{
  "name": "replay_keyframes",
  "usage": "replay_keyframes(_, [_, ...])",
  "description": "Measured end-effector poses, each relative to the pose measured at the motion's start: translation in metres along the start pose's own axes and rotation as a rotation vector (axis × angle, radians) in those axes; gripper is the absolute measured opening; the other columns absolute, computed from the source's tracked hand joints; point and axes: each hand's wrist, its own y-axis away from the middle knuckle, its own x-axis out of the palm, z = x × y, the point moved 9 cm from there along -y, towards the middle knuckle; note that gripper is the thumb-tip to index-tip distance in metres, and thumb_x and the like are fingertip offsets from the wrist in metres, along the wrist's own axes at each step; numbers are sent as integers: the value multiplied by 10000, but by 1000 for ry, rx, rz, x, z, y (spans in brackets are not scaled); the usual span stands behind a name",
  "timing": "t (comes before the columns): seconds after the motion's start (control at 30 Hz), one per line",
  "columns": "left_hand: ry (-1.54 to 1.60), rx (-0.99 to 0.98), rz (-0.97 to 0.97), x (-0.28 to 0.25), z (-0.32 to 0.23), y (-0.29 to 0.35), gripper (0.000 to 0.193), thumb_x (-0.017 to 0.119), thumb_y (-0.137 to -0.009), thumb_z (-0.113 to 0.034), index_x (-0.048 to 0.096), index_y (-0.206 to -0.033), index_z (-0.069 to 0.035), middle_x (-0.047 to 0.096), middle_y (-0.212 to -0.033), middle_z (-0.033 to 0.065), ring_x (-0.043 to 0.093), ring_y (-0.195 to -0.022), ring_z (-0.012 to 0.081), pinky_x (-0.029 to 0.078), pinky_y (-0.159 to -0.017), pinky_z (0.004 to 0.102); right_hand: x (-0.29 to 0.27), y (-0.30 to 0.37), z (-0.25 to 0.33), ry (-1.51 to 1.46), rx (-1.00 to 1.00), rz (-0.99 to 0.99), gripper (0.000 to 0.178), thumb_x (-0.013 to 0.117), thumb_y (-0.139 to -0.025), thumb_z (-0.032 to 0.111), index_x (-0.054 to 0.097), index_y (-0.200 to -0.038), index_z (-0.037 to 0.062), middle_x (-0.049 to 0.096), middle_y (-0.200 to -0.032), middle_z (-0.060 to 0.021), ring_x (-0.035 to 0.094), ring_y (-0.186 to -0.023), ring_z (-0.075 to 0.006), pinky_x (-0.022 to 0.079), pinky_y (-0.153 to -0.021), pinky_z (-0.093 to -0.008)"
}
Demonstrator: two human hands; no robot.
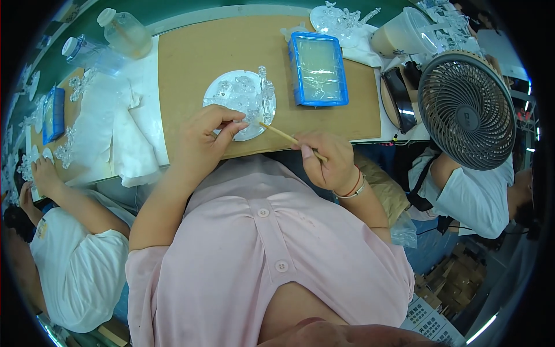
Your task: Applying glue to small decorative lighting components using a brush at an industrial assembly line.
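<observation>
Close to the table's front edge lies a round white disc (214,87) with clear, glassy pieces (240,92) on it. One tall clear figure-like piece (266,98) stands at its right side. My left hand (217,130) is over the disc's lower left, thumb and forefinger pinched; whatever sits between the fingertips is too small to name. A thin wooden stick (283,135) is gripped in my right hand (329,159), its tip pointing left to the disc's lower right edge, near the tall piece.
Brown board (185,63) covers the table. Behind the disc stands a blue-framed clear box (318,69). A black fan (465,110), a dark case (399,98) and a plastic cup (404,34) are at right. Bottles (127,34) and white cloth (130,139) lie left. People sit on both sides.
</observation>
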Motion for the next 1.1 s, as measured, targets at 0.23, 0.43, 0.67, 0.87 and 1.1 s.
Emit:
replay_keyframes(0.23, [43, -37, 45, 1, 3, -1, 116, 705, -811, -9, 686, -925, -5, 662, -867, 68, 648, -779, 141, 522, -666, 240, 6, -3, 5, 18, 2, 50, 103, 551, -806, -48, 596, -888, -3, 681, -774, -115, 675, -672, -240, 529, -604, -300])
replay_keyframes(0.43, [46, -19, 35, 0, 1, -1, 127, 712, -805, -16, 685, -928, -4, 663, -861, 76, 649, -775, 157, 533, -681, 254, -10, -2, -4, 83, 45, -41, 111, 553, -801, -54, 593, -892, -5, 680, -775, -121, 676, -673, -243, 527, -602, -300])
replay_keyframes(0.67, [26, -7, 47, 0, -5, -4, 133, 725, -793, -25, 685, -919, -6, 665, -864, 83, 647, -763, 171, 527, -693, 260, 5, 1, 19, 14, 14, 35, 115, 551, -797, -55, 602, -881, 5, 686, -780, -108, 676, -676, -248, 526, -606, -310])
replay_keyframes(0.87, [-16, -7, 60, 0, -5, -3, 133, 730, -780, -21, 684, -903, -8, 670, -847, 75, 639, -749, 169, 512, -683, 263, -4, 2, -7, 57, 113, -3, 96, 539, -836, -31, 613, -889, -1, 686, -768, -104, 678, -661, -220, 518, -591, -296])
replay_keyframes(1.1, [-48, 0, 60, -2, -10, -8, 107, 722, -776, -6, 687, -877, -11, 679, -836, 72, 643, -753, 165, 497, -680, 260, -17, -26, -29, 105, 92, -157, 98, 534, -874, -14, 617, -922, 5, 680, -736, -102, 663, -637, -189, 508, -586, -274])
